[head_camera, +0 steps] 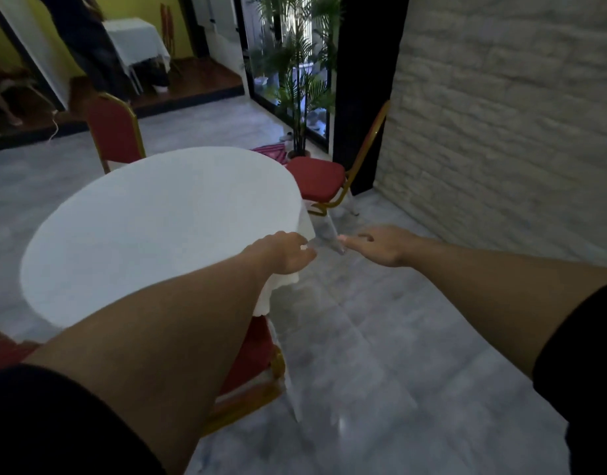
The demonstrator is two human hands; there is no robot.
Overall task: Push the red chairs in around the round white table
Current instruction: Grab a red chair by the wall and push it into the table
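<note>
A round table under a white cloth (pixel 151 228) fills the left middle of the view. One red chair with a gold frame (pixel 317 178) stands at its far right, seat apart from the table edge, back toward the wall. Another red chair (pixel 115 133) stands at the far left, close to the table. A third red chair (pixel 254 358) sits tucked under the near edge, partly hidden by my left arm. My left hand (pixel 283 252) hangs over the table's right edge, fingers loosely curled, holding nothing. My right hand (pixel 381 245) reaches forward beside it, fingers apart and empty.
A white brick wall (pixel 501 132) runs along the right. A black pillar (pixel 367 80) and potted palms (pixel 295 80) stand behind the far right chair. A raised wooden platform (pixel 192 84) with a small covered table and a standing person lies at the back. Grey tiled floor (pixel 381 354) stretches to the right.
</note>
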